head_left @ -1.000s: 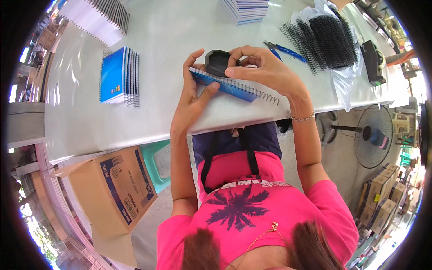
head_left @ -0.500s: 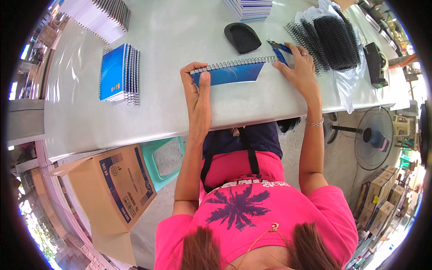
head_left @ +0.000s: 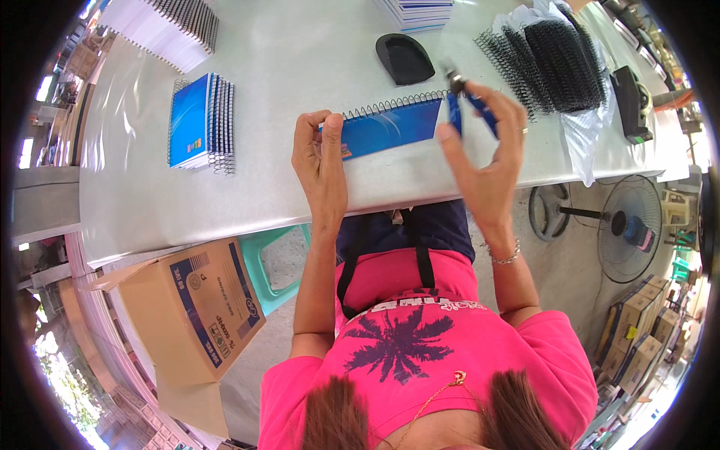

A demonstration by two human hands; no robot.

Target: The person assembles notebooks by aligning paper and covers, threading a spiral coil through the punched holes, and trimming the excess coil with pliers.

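My left hand (head_left: 321, 169) grips the left end of a blue spiral notebook (head_left: 394, 133), thumb on its cover. The notebook is tilted up over the table, with its wire coil along the far edge. My right hand (head_left: 486, 165) holds a pair of blue-handled cutting pliers (head_left: 455, 116), slightly blurred, just beside the notebook's right end. Their dark head points away from me, near the end of the coil. Whether the jaws are apart I cannot tell. A black shallow tray (head_left: 405, 58) lies beyond the notebook.
A stack of blue spiral notebooks (head_left: 196, 120) sits at left on the metallic table (head_left: 270, 165), with a taller coil-bound stack (head_left: 161, 34) behind. Loose black coils (head_left: 562, 67) lie on plastic at right, beside a black device (head_left: 630, 105). Below are a carton (head_left: 202, 307) and a fan (head_left: 630, 229).
My right hand has lifted the pliers off the table and brought them toward me, to the notebook's right end. The notebook's cover has turned more toward me.
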